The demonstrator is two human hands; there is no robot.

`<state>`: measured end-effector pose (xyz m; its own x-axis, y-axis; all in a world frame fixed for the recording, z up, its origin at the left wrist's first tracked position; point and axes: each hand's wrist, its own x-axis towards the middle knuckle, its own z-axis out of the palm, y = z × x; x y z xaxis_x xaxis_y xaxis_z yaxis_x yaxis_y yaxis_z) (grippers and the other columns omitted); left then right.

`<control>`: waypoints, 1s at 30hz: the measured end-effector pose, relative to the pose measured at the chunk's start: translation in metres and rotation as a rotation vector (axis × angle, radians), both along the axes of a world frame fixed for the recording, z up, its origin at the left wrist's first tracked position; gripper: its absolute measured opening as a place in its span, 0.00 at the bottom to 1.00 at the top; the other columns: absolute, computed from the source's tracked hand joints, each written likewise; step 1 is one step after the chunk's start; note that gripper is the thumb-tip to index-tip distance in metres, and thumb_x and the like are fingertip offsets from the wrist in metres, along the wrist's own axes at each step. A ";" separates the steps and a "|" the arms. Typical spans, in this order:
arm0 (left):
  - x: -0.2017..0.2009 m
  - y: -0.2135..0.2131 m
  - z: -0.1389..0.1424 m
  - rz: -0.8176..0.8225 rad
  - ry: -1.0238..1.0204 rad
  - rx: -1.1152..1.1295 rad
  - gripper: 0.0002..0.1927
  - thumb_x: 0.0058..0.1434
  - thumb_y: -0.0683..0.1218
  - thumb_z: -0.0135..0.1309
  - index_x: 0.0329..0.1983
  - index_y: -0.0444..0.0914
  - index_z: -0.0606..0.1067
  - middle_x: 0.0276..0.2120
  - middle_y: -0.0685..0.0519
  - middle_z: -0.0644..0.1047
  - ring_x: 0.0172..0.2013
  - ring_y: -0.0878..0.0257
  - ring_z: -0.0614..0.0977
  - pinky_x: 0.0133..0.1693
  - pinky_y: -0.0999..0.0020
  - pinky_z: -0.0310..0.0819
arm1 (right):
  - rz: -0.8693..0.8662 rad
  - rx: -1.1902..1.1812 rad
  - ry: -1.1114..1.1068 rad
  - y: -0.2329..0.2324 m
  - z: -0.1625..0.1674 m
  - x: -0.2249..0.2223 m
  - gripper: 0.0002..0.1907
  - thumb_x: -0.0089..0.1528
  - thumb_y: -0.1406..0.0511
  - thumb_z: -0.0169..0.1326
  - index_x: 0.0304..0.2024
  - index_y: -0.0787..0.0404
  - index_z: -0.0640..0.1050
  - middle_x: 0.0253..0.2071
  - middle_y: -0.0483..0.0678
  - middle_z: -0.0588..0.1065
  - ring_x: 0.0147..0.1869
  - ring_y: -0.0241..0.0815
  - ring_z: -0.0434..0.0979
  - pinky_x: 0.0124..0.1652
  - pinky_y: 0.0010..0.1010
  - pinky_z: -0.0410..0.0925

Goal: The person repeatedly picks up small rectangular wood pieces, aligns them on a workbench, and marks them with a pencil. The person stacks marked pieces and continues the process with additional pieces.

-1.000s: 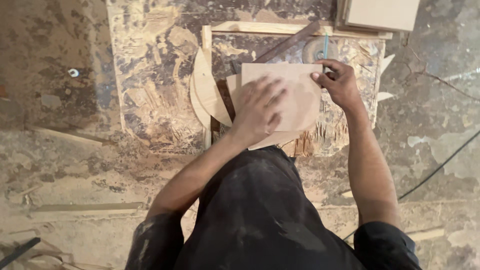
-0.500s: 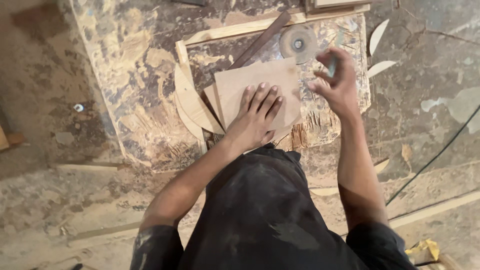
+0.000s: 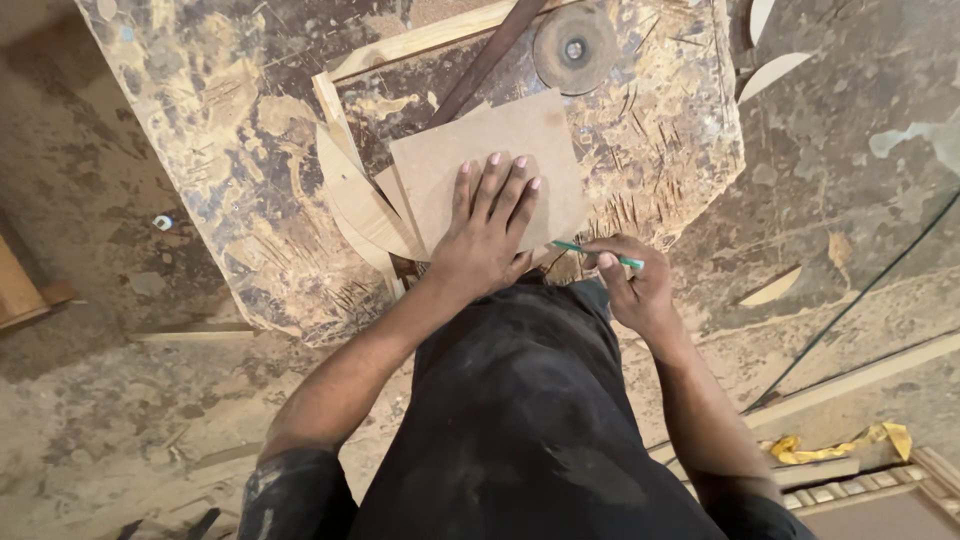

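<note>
My left hand (image 3: pixel 487 232) lies flat, fingers spread, on a square brown board piece (image 3: pixel 480 150) that rests on a worn chipboard work surface (image 3: pixel 240 150). Under that piece lie curved, light wooden cut-outs (image 3: pixel 355 205). My right hand (image 3: pixel 635 285) is at the near edge of the board piece and grips a thin green pencil (image 3: pixel 590 250), its tip pointing left toward the board's edge. Both forearms reach forward over my dark clothing.
A round abrasive disc (image 3: pixel 575 47) lies on the work surface behind the board, beside a dark strip (image 3: pixel 490 60) and a pale wooden batten (image 3: pixel 420 40). Offcuts (image 3: pixel 775 72) lie on the dusty floor at right. A black cable (image 3: pixel 860 290) and yellow strap (image 3: pixel 840 445) are at right.
My right hand has come down from the far right corner of the board piece to its near edge, pencil in hand. My left hand stays pressed on the board. The view shifted.
</note>
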<state>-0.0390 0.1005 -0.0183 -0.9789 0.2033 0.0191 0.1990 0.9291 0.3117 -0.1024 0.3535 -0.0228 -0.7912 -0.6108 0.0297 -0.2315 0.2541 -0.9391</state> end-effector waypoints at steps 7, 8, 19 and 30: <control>-0.005 0.001 -0.004 -0.002 0.034 0.036 0.47 0.59 0.59 0.61 0.74 0.31 0.59 0.74 0.34 0.54 0.74 0.34 0.50 0.70 0.29 0.39 | 0.013 0.117 0.080 0.002 -0.015 -0.018 0.11 0.70 0.66 0.51 0.40 0.66 0.82 0.32 0.53 0.81 0.27 0.39 0.80 0.25 0.28 0.68; -0.005 0.001 -0.005 -0.003 0.025 0.026 0.48 0.58 0.59 0.62 0.74 0.30 0.59 0.74 0.34 0.54 0.74 0.34 0.50 0.70 0.29 0.39 | 0.021 0.141 0.072 0.002 -0.020 -0.027 0.11 0.69 0.66 0.52 0.38 0.65 0.82 0.30 0.53 0.81 0.23 0.38 0.79 0.20 0.27 0.66; -0.008 0.011 0.003 0.007 -0.038 -0.010 0.48 0.55 0.59 0.61 0.72 0.30 0.60 0.73 0.34 0.54 0.74 0.34 0.50 0.70 0.29 0.38 | 0.008 0.156 0.209 -0.010 -0.010 -0.082 0.11 0.74 0.64 0.51 0.40 0.65 0.78 0.27 0.49 0.78 0.29 0.39 0.79 0.30 0.32 0.70; -0.011 0.017 0.008 -0.005 -0.038 -0.003 0.47 0.57 0.59 0.58 0.73 0.29 0.59 0.74 0.34 0.52 0.74 0.33 0.49 0.69 0.28 0.36 | -0.106 0.193 0.161 0.004 -0.021 -0.081 0.15 0.74 0.64 0.46 0.35 0.63 0.79 0.24 0.48 0.77 0.21 0.38 0.74 0.20 0.32 0.64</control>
